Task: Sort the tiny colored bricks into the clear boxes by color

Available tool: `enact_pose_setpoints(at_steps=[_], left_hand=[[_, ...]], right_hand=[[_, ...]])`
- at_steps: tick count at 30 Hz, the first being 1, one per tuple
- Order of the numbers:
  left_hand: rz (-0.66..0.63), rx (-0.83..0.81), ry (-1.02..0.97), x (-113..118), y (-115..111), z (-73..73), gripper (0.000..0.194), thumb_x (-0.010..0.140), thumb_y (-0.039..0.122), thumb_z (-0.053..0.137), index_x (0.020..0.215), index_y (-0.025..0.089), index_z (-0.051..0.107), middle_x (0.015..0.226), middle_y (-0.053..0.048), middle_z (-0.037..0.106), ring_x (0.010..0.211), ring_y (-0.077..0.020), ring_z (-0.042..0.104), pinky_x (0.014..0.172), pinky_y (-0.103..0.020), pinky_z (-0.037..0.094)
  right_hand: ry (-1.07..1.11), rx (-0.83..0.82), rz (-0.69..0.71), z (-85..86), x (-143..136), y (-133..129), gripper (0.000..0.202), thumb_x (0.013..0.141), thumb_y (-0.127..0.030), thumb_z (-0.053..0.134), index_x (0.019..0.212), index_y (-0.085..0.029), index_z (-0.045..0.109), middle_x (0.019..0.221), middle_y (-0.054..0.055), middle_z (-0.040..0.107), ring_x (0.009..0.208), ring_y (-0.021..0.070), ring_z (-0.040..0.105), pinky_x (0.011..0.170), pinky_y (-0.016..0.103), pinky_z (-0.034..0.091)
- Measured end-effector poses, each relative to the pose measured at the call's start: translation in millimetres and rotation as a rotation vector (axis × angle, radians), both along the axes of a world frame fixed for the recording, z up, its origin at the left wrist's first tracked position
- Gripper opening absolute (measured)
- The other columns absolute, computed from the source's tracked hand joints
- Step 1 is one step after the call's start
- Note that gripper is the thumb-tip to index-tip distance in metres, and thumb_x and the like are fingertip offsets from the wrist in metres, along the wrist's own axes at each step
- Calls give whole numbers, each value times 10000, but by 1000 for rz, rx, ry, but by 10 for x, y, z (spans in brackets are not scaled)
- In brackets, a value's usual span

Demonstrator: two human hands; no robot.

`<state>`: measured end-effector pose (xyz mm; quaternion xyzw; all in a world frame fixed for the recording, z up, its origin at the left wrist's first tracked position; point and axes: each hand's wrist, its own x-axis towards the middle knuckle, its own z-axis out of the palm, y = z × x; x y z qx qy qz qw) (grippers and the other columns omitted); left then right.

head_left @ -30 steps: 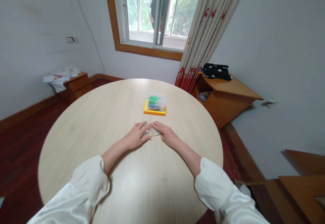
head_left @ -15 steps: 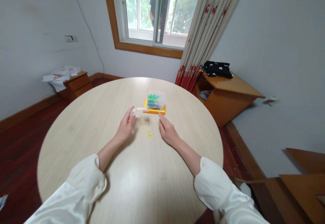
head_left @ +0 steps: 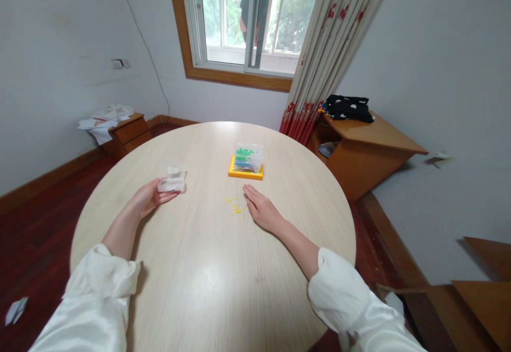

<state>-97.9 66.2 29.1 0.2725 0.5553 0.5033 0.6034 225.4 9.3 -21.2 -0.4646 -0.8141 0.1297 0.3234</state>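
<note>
At the left part of the table, my left hand (head_left: 148, 196) grips a small clear plastic box (head_left: 172, 182) with its lid raised. The fingers reach under and along the box. My right hand (head_left: 260, 208) rests on the tabletop with its fingers stretched out flat, holding nothing I can see. Just left of its fingertips lie several tiny yellow pieces (head_left: 237, 210), loosely scattered. Beyond that hand, a yellow-orange tray (head_left: 245, 175) carries a clear compartment case (head_left: 249, 158) with green and blue bits showing through it.
The round wooden table (head_left: 207, 288) spans the middle. To the right stands a wooden cabinet (head_left: 375, 139) with folded black cloth (head_left: 349, 108) on top. Papers (head_left: 106, 117) lie on a small drawer unit at far left. A person (head_left: 249, 8) is partly visible outside the window.
My left hand has swung left with the clear box, away from the yellow pieces. My right hand has shifted slightly nearer and lies lower beside the pieces. The view has turned slightly left.
</note>
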Motion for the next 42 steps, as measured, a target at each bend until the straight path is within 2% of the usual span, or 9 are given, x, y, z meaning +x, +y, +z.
enact_pose_setpoints(at_steps=[8, 14, 20, 24, 26, 28, 31, 36, 42], left_hand=[[-49, 7, 739, -154, 4, -51, 444, 870, 260, 461, 1278, 90, 420, 558, -28, 589, 442, -170, 568, 463, -261, 466], [3, 235, 1320, -223, 20, -88, 369, 743, 328, 584, 1058, 138, 616, 628, -38, 598, 653, -227, 593, 643, -303, 444], [83, 623, 1309, -7, -98, -1, 266, 753, 355, 545, 936, 190, 645, 821, -60, 608, 740, -207, 553, 768, -318, 437], [130, 818, 1175, 162, -206, 42, 241, 779, 371, 525, 863, 175, 636, 791, -83, 580, 827, -242, 555, 853, -390, 433], [-43, 892, 1081, 319, -279, 7, 246, 778, 372, 542, 892, 179, 643, 839, -99, 616, 892, -260, 572, 912, -420, 413], [-296, 923, 1027, 499, -329, -87, 308, 773, 370, 560, 1006, 186, 641, 1074, -125, 632, 1068, -280, 549, 1000, -430, 357], [-586, 875, 1073, 659, -292, -289, 399, 783, 316, 526, 1161, 199, 583, 1329, -127, 522, 1276, -281, 418, 1104, -465, 201], [-530, 707, 1362, 335, 4, -460, 545, 694, 62, 409, 1210, 175, 544, 1404, -156, 431, 1340, -272, 340, 1118, -504, 112], [-402, 585, 1458, -89, 153, -427, 525, 690, 55, 390, 1165, 195, 565, 1369, -142, 479, 1323, -268, 366, 1097, -542, 140]], right_hand=[[11, -17, -28, -49, 12, 18, 464, 900, -197, 354, 1351, -142, 447, 1399, 128, 444, 1332, 205, 375, 1120, 448, 327], [-4, 10, -31, -53, 22, 26, 458, 899, -189, 358, 1344, -144, 456, 1383, 135, 461, 1319, 214, 394, 1104, 462, 348], [5, 22, -44, -90, 33, 41, 459, 900, -195, 360, 1347, -153, 454, 1378, 132, 467, 1310, 217, 406, 1098, 473, 353], [-7, 18, -47, -109, 36, 51, 461, 899, -193, 363, 1348, -145, 453, 1382, 135, 461, 1314, 218, 401, 1101, 471, 348], [-11, 12, -50, -109, 36, 53, 457, 900, -199, 362, 1342, -138, 461, 1381, 141, 461, 1314, 221, 399, 1103, 471, 344], [-15, 6, -54, -107, 37, 52, 455, 901, -206, 362, 1335, -118, 467, 1377, 155, 463, 1315, 224, 398, 1105, 468, 340], [-18, 12, -62, -105, 39, 50, 457, 904, -205, 353, 1339, -115, 460, 1375, 156, 466, 1313, 221, 402, 1105, 466, 339], [-6, 17, -58, -102, 43, 51, 456, 904, -213, 360, 1343, -137, 458, 1379, 146, 463, 1308, 223, 408, 1092, 472, 358], [-10, 50, -56, -103, 38, 35, 455, 913, -237, 351, 1347, -146, 453, 1372, 146, 474, 1304, 225, 419, 1086, 476, 368]])
